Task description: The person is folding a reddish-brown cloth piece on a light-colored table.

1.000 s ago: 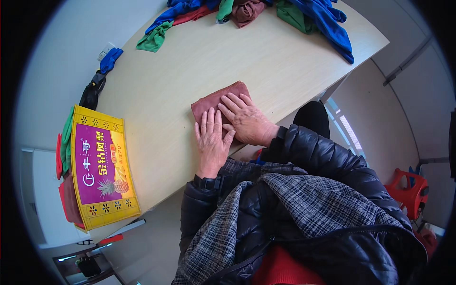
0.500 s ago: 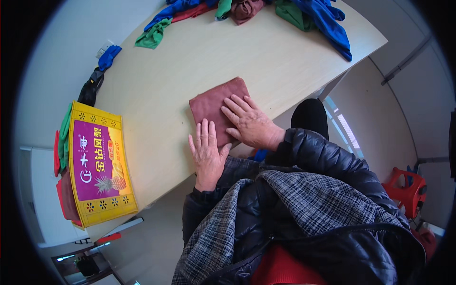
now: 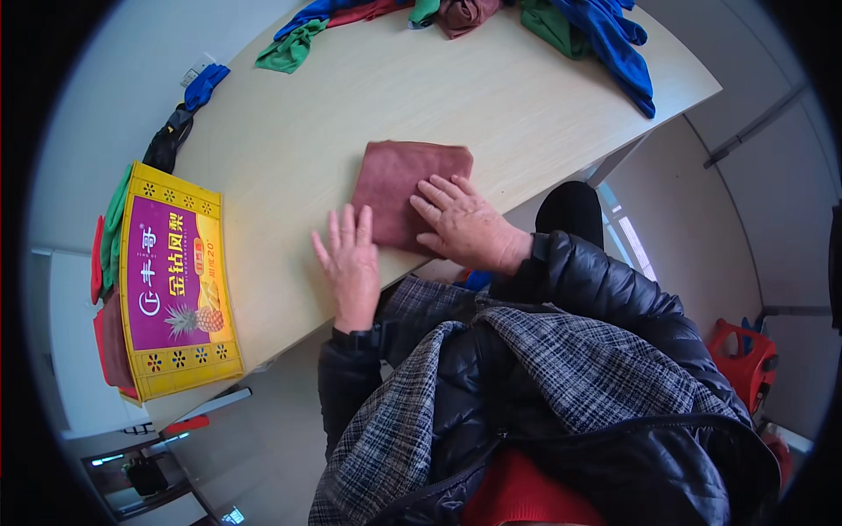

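The right hand (image 3: 469,226) lies flat, palm down, fingers pointing to ten o'clock, hiding the four-o'clock edge of a reddish-brown cloth (image 3: 395,180). The left hand (image 3: 353,272), fingers spread toward twelve, is at the cloth's eight-o'clock side; whether its fingertips touch the edge cannot be told. Both hands are unclenched and grip nothing. Half a second ago the left hand overlapped the cloth; it has since moved out toward nine, and the cloth has turned clockwise, its far edge now nearly level. The cloth lies near the desk's (image 3: 281,188) near edge. At nine o'clock, a yellow-and-purple box (image 3: 180,285) partly hides green, red and brown cloths (image 3: 113,337). At twelve, a heap of coloured cloths (image 3: 469,16) is cut off above.
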### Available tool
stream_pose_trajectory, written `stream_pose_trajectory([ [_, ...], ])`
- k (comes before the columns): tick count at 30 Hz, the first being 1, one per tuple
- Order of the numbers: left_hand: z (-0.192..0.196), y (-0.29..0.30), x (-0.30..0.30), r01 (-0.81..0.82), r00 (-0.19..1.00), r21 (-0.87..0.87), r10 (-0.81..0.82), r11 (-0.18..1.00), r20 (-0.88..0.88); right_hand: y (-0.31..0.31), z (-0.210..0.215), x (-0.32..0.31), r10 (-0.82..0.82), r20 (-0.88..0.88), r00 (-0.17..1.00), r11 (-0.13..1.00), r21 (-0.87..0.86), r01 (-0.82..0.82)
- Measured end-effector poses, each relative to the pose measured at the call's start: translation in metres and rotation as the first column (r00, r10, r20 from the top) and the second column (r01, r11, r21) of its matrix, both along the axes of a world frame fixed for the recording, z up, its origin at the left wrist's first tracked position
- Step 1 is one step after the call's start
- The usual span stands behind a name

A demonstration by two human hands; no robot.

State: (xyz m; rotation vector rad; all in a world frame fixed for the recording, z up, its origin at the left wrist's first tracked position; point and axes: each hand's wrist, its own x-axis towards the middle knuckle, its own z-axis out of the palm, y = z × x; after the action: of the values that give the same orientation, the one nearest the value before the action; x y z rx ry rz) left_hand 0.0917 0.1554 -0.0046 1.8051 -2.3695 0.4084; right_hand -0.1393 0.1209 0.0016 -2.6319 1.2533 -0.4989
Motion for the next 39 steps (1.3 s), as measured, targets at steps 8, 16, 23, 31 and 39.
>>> stream_pose_trajectory([
  [8, -0.009, -0.015, -0.002, -0.097, 0.951, -0.005, 0.091, 0.995, -0.295, -0.031, 0.04, 0.012, 0.12, 0.096, 0.988, 0.967, 0.213, -0.138],
  [16, -0.016, -0.011, -0.024, -0.007, 0.973, 0.019, 0.012, 1.0, -0.229, -0.077, -0.027, 0.026, 0.103, 0.029, 0.994, 0.978, -0.183, -0.096],
  [23, -0.017, -0.011, -0.02, -0.031, 0.978, 0.045, 0.04, 0.999, -0.206, -0.078, -0.032, 0.028, 0.109, 0.041, 0.993, 0.975, -0.201, -0.098],
  [31, -0.018, -0.018, -0.003, -0.026, 0.962, 0.098, 0.051, 0.995, -0.269, -0.077, -0.024, 0.017, 0.003, -0.068, 0.998, 0.996, -0.09, -0.009],
  [39, -0.027, -0.035, 0.001, -0.027, 0.965, 0.101, 0.052, 0.995, -0.257, -0.08, -0.041, 0.023, -0.067, 0.036, 0.997, 0.977, -0.198, 0.073],
])
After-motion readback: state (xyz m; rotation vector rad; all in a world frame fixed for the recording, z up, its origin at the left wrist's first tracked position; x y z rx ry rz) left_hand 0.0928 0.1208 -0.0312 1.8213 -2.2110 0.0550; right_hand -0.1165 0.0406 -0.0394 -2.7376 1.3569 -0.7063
